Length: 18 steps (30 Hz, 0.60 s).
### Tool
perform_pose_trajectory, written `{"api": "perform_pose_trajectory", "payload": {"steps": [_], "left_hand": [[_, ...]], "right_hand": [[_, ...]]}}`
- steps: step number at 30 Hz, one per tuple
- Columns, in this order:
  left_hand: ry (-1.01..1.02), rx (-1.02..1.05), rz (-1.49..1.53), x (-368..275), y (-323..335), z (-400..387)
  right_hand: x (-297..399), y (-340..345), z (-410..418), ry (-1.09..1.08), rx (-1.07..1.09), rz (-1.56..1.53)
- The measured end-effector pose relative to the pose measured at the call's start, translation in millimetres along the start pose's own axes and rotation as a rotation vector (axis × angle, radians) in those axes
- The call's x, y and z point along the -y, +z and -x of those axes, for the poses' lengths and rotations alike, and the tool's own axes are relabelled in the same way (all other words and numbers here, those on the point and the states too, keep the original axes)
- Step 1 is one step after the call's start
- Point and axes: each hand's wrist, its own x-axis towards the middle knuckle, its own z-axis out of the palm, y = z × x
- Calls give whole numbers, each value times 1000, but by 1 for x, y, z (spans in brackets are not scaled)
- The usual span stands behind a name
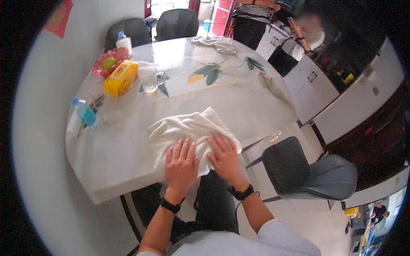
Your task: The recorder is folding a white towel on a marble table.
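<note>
A cream towel (189, 124) lies rumpled near the front edge of the marble-look table (115, 153). My left hand (182, 161) rests palm down on its near part, fingers spread. On the towel's right side, my right hand (224, 156) is also palm down, with the fingers extended and the thumb apart. Neither hand grips the cloth. Part of the towel reaches the table edge below my hands, and its right border is frilled.
A yellow wipes pack (121, 78), a glass pitcher (149, 80), a red fruit bowl (102, 65) and a blue-labelled bottle (86, 113) stand left. Other cloths lie at the back (221, 44) and right edge (275, 86). Grey chairs (285, 166) stand right. Two people are beside white cabinets (315, 80).
</note>
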Motion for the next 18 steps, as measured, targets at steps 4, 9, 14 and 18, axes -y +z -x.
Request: {"api": "perform_pose_trajectory", "payload": {"steps": [4,9,14,18], "left_hand": [[4,-46,135,3,-5,7],[-58,-67,90,27,-24,25],[-260,-110,-1,92,-58,55],[-330,-173,-129,155,-83,100]], "right_hand": [[8,0,-5,-24,-24,112],[39,11,-23,-76,123,72],[111,45,-44,-183,228,12],[181,85,-39,-369,245,-90]]}}
